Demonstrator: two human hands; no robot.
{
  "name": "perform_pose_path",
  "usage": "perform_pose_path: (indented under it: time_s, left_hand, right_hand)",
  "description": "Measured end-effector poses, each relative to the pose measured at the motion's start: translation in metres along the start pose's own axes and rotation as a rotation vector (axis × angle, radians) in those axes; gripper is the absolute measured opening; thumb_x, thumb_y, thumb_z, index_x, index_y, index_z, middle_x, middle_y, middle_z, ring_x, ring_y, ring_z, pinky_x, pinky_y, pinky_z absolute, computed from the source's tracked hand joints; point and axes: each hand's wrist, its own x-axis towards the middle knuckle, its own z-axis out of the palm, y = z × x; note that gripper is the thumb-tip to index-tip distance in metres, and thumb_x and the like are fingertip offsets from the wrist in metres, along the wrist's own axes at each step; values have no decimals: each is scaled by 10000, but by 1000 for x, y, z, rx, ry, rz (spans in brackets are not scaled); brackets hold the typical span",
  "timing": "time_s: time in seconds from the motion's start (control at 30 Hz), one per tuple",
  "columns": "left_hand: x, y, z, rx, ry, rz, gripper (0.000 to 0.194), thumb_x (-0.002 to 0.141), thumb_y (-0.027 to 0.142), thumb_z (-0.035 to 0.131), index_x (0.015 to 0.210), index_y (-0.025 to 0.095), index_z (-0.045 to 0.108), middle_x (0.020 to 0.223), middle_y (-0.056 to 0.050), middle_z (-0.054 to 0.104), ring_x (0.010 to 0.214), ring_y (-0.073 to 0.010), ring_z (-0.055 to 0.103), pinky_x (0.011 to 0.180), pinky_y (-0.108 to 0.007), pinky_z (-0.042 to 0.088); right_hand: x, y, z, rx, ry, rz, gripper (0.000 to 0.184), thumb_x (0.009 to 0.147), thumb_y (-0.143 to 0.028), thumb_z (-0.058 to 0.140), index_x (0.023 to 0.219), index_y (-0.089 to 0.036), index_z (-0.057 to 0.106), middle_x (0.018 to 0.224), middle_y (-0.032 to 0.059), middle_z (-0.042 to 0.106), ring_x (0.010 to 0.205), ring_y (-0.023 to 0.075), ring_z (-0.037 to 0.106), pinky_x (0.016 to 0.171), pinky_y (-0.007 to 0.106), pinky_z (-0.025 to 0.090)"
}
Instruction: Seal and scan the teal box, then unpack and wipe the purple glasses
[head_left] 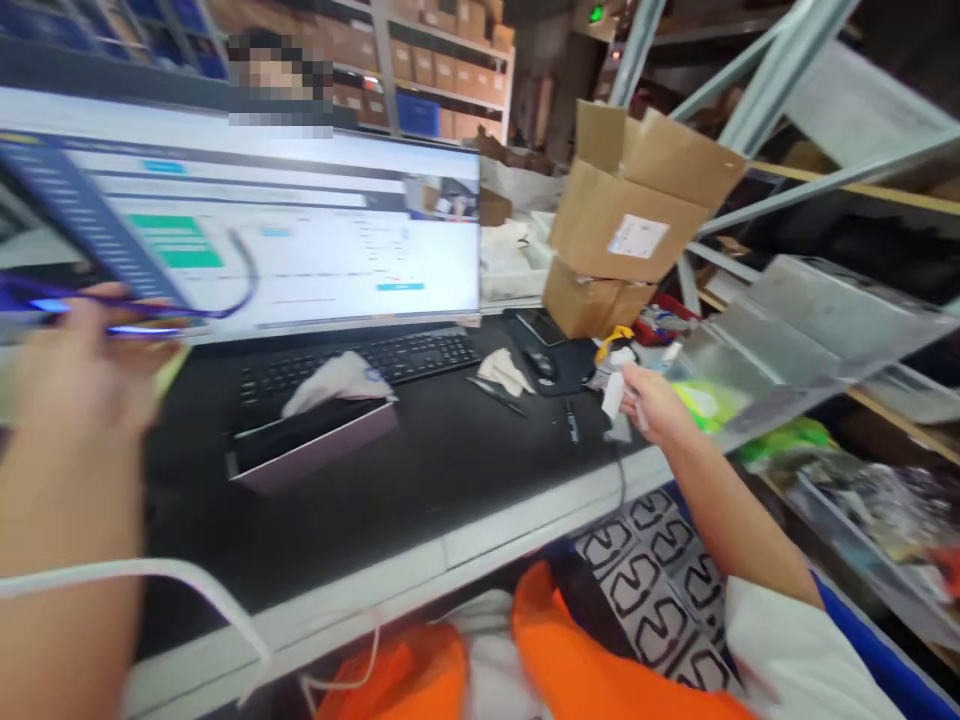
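At the left, my left hand (94, 335) is closed around blurred glasses (142, 305) with a shiny blue-purple frame, raised before the monitor; one thin curved arm sticks out to the right. My right hand (654, 402) is closed on a small white piece of paper (613, 395) at the right end of the black table. Just beyond it lies a small heap with a yellow band (616, 340). An open shallow box (315, 450) with dark lining stands between my hands, a white cloth (337, 383) on its back edge.
Behind the box are a keyboard (420, 355) and a large monitor (315, 230). A mouse (541, 365), a crumpled cloth (506, 372) and a pen (572, 422) lie nearby. Cardboard boxes (637, 210) are stacked at the back right, beside a metal rack. A person stands behind the monitor.
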Motion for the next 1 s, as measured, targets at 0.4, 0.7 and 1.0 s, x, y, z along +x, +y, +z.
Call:
perform_pose_path:
  time_s: [0.4,0.7,1.0]
  left_hand:
    - [17,-39,-30,-338,-258,-62,524,753,545,919,1095,198,727,991,-49,795,792,-131,735,683,-225,506]
    - [-9,-39,-20,-327,-480,-150,545,750,637,884,1082,216,783,1071,-88,807,980,-229,763,858,-315,554]
    - [-62,-44,3,-263,-879,-403,499,789,624,859,1066,210,839,1180,-138,783,1211,-344,702,983,-424,555]
  right_hand:
    - [107,4,290,338,-323,0,273,607,-234,739,877,-226,693,1045,48,812,860,210,777,722,325,623]
    - [96,22,331,89,-278,-177,379,675,-489,892,869,-218,712,887,61,806,723,220,752,670,355,622]
    - [74,20,323,118,-25,-457,355,833,-571,795,894,-241,680,937,87,816,934,255,785,868,408,622]
